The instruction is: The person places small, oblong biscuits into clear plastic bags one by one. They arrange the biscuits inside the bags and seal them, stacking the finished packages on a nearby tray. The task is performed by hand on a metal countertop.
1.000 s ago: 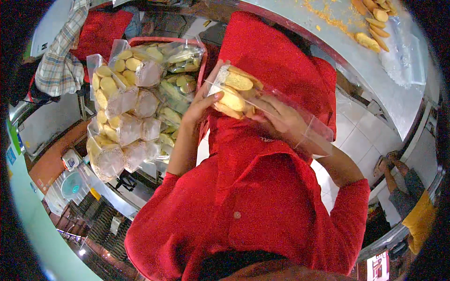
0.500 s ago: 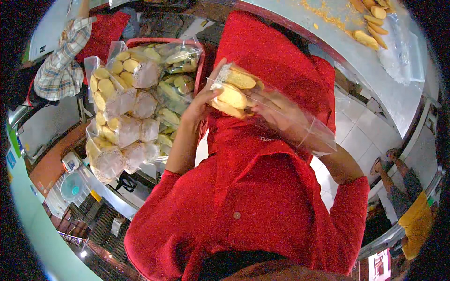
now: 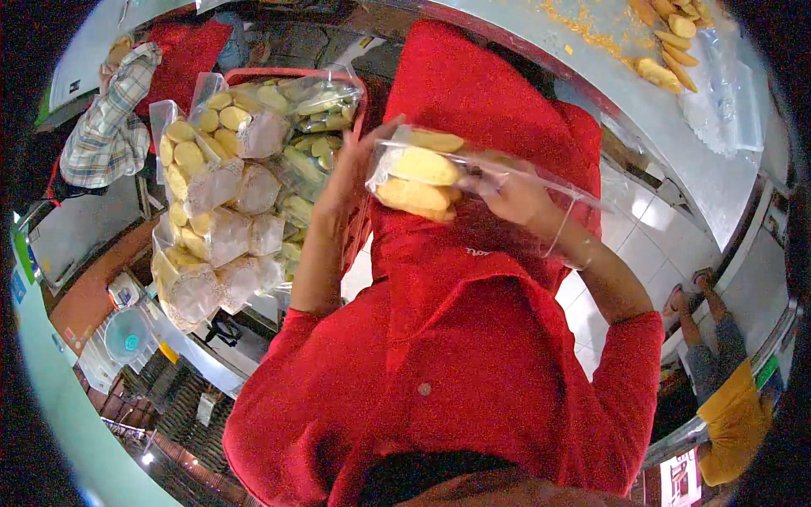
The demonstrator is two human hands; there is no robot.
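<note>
Over my red-clad lap is a clear plastic bag (image 3: 541, 182) lying on its side, with several oval yellow bread slices (image 3: 427, 166) stacked at its left end. My right hand (image 3: 517, 198) is inside the bag, the plastic reaching back over its wrist. Its fingertips are at the slices, but blur hides whether they grip any. My left hand (image 3: 348, 173) stands at the bag's closed end with its fingers stretched out. Whether its palm touches the plastic cannot be made out.
Filled bags of bread slices (image 3: 215, 220) are piled at my left, by a red crate (image 3: 361, 110). Loose slices (image 3: 676, 51) and crumbs lie on the metal table (image 3: 591, 38) at far right. One person in a plaid shirt (image 3: 106, 135) is far left, another in yellow (image 3: 735, 422) at right.
My left hand has let go of the bag's end and its fingers have straightened. My right hand has drawn back slightly to the right from the slices.
</note>
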